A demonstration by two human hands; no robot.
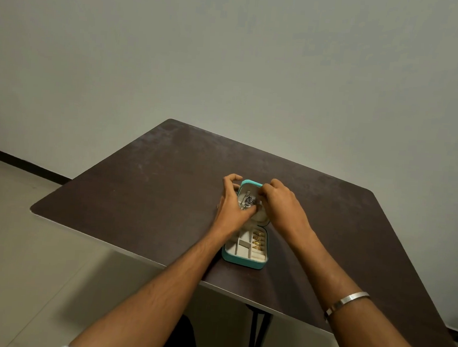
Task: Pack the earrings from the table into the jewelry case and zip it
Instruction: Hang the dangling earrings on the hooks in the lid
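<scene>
**Desk:** What did the frame show?

**Me:** Both my hands worked at the raised lid of a small turquoise zip-around jewelry case [247, 243], which lay open on a dark brown, round-cornered tabletop [145, 183]. My left hand [232, 203] cupped the lid's left edge, its fingers curled half closed around a tangle of dark and silver earrings [248, 201] against the cream lining. My right hand [280, 202] was bent over the lid's top right corner; whether those fingertips pinched anything, I could not tell.

**Desk:** And the rest of the case?

**Me:** The base sat nearer me, with gold pieces [257, 240] tucked in its right-hand row and the cream compartments beside them bare. A plain silver bangle [348, 301] was on my right forearm.

**Desk:** Which step was that?

**Me:** Seating earrings in the lid, I judged. No loose ones showed on the table. The next move called for letting go cleanly, folding the lid down, then running the zip round.
</scene>
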